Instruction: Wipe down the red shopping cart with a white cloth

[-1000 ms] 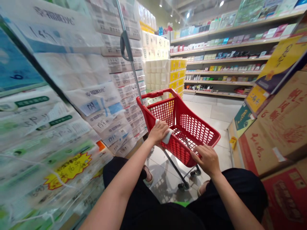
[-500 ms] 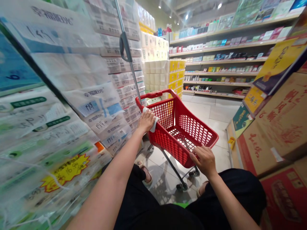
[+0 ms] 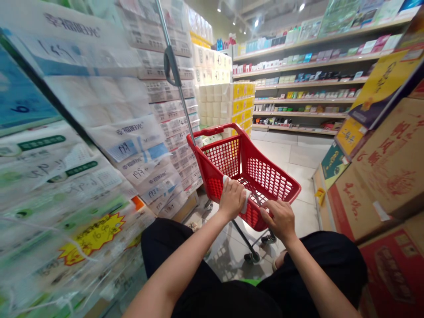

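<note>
A small red plastic shopping cart [image 3: 265,176] on wheels stands in the aisle in front of me, its basket empty. My left hand [image 3: 232,198] presses a white cloth [image 3: 244,199] against the near rim of the basket, fingers curled over it. My right hand [image 3: 278,219] grips the same near rim just to the right, fingers closed on the edge. The two hands are almost side by side. My knees in black trousers show below.
Stacked packs of toilet paper [image 3: 99,132] wall the left side, with a metal pole [image 3: 175,75] rising by the cart. Cardboard boxes [image 3: 391,168] line the right. Stocked shelves [image 3: 304,79] run across the far end. Pale tiled floor [image 3: 285,154] lies beyond the cart.
My left hand with the cloth slid from the near rim up the basket's left rim, then back down to the near edge beside my right hand. The right hand kept its grip.
</note>
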{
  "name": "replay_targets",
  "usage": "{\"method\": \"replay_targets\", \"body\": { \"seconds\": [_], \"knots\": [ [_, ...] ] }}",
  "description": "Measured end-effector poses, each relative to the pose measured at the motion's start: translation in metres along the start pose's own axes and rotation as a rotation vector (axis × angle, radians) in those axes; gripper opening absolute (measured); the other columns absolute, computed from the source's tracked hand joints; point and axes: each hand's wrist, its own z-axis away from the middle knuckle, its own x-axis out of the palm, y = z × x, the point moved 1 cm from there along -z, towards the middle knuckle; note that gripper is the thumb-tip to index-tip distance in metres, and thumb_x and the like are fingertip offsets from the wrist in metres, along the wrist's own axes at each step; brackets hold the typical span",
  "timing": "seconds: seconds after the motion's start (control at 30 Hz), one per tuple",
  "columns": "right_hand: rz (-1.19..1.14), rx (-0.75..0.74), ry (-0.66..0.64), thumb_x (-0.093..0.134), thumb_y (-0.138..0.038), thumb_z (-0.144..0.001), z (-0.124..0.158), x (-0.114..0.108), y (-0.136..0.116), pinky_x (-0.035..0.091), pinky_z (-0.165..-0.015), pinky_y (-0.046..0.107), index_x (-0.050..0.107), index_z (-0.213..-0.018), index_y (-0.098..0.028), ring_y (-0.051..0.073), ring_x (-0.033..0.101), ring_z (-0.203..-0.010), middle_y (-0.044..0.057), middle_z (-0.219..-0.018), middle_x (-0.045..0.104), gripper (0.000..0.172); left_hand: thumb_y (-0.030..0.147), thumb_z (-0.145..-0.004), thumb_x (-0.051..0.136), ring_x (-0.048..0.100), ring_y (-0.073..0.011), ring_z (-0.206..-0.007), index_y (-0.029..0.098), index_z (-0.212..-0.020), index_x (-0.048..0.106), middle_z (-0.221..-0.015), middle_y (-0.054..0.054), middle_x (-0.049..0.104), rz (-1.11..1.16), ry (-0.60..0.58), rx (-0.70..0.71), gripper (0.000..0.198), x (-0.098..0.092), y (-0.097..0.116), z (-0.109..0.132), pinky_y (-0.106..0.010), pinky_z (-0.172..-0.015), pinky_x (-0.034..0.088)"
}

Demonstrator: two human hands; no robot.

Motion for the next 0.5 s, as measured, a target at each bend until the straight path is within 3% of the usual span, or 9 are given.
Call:
{"method": "replay_targets", "body": {
  "seconds": [0.07, 0.13, 0.3, 0.4, 0.5],
  "knots": [
    [-0.045, 0.003, -0.009, 0.041, -0.044, -0.094, -0.002, -0.003, -0.002, 0.036, -0.081, 0.034, 0.061, -0.112, -0.021, 0.020, 0.055, -0.085, 0.005, -0.095, 0.067, 0.036, 0.030, -0.096, 0.035, 0.044, -0.0232, -0.118, 0.021, -0.099, 0.054, -0.107, -0.006, 0.056, 0.034, 0.009, -0.016, 0.021, 0.002, 0.021, 0.007, -0.053, -0.119, 0.020],
    [-0.088, -0.007, -0.015, 0.035, -0.050, -0.094, -0.004, -0.004, -0.002, 0.038, -0.084, 0.035, 0.049, -0.132, -0.021, 0.022, 0.057, -0.095, 0.007, -0.110, 0.064, 0.050, 0.030, -0.095, 0.038, 0.044, -0.0249, -0.120, 0.022, -0.102, 0.053, -0.107, -0.007, 0.056, 0.077, 0.007, -0.013, 0.019, 0.006, 0.043, 0.015, -0.054, -0.118, 0.021],
    [-0.189, -0.044, -0.039, 0.024, -0.061, -0.093, -0.005, -0.008, 0.004, 0.040, -0.091, 0.038, 0.038, -0.142, -0.022, 0.025, 0.052, -0.115, 0.010, -0.132, 0.054, 0.064, 0.028, -0.094, 0.040, 0.043, -0.0242, -0.127, 0.022, -0.127, 0.041, -0.125, -0.008, 0.053, 0.279, -0.038, 0.035, 0.033, 0.005, 0.089, 0.032, -0.050, -0.115, 0.031],
    [-0.275, -0.039, -0.064, 0.026, -0.063, -0.092, -0.007, -0.017, 0.005, 0.042, -0.091, 0.038, 0.037, -0.141, -0.023, 0.024, 0.055, -0.111, 0.010, -0.132, 0.054, 0.064, 0.019, -0.098, 0.026, 0.048, -0.0189, -0.123, 0.021, -0.134, 0.031, -0.134, -0.010, 0.048, 0.417, -0.017, -0.027, 0.037, -0.010, 0.088, 0.027, -0.041, -0.105, 0.044],
    [-0.215, -0.019, -0.058, 0.038, -0.058, -0.091, -0.012, -0.030, -0.008, 0.042, -0.092, 0.038, 0.038, -0.140, -0.024, 0.024, 0.055, -0.112, 0.010, -0.132, 0.055, 0.059, 0.012, -0.097, 0.016, 0.048, -0.0169, -0.122, 0.020, -0.132, 0.035, -0.132, -0.010, 0.049, 0.368, 0.069, -0.085, 0.041, -0.026, 0.060, 0.008, -0.039, -0.105, 0.043]
  ]
}}
